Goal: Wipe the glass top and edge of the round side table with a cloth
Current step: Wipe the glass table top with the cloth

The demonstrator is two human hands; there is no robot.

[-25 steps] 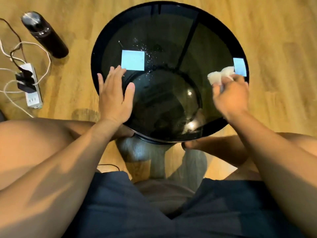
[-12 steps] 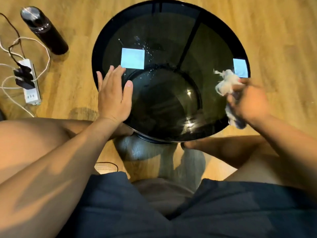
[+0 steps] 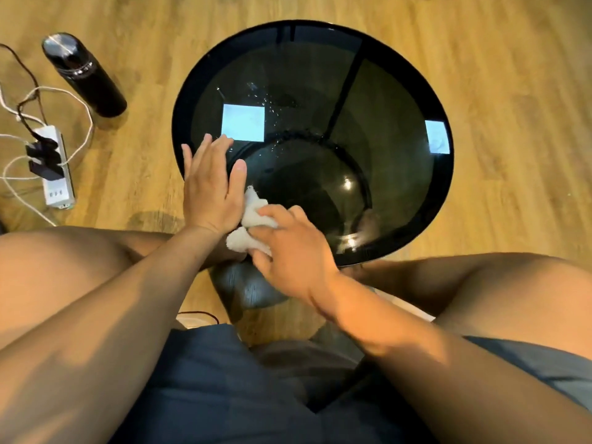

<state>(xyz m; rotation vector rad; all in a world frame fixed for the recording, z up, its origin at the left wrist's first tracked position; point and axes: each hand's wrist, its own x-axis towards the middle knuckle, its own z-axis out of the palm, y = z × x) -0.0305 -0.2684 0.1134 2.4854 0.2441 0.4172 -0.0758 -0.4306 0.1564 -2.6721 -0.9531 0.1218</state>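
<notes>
Cloth (image 3: 253, 214) — half under right hand (image 3: 294, 251)

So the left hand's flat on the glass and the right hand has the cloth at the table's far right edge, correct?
No. The head view shows the right hand holding the cloth at the near left edge of the table, beside the left hand, which does lie flat on it.

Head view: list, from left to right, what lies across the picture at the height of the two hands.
White power strip with black plugs → left hand, flat on the glass → crumpled white cloth → right hand gripping it. Left out: the black cylindrical bottle overlaps the strip, and the round dark glass table spans both hands.
</notes>
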